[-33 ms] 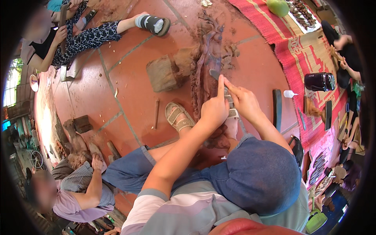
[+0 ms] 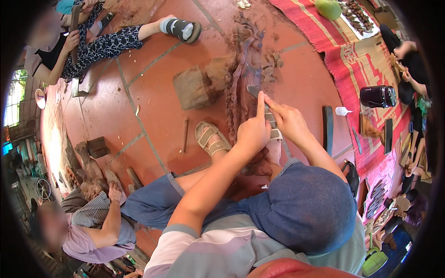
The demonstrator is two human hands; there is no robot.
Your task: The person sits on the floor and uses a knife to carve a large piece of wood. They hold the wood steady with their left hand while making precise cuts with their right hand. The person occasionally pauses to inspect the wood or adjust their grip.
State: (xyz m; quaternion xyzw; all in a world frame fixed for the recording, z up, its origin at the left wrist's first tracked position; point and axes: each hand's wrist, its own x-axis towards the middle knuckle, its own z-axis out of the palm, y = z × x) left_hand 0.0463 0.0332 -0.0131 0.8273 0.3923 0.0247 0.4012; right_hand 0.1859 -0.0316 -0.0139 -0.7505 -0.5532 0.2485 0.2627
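A long reddish-brown wood carving [image 2: 241,65], cut in deep ridged relief, lies lengthwise on the floor in front of me and runs back between my feet. A flat grey-bladed carving tool [image 2: 253,91] rests its tip on the carving's grooved part. My left hand [image 2: 255,132] is closed at the tool, its index finger stretched along it towards the blade. My right hand [image 2: 291,123] is closed there too, with a finger reaching to the same point. My fingers hide most of the tool and its handle.
A squared wood block [image 2: 192,87] lies left of the carving; a short wooden stick [image 2: 185,135] is near my left sandal [image 2: 212,139]. Right are a dark curved bar [image 2: 327,129], a white squeeze bottle [image 2: 342,111] and a flask [image 2: 376,97] on a red mat [image 2: 340,69]. Other people sit on both sides.
The tool's tip has slid slightly back towards me along the carving, and both my hands have shifted a little with it. The carving has not moved.
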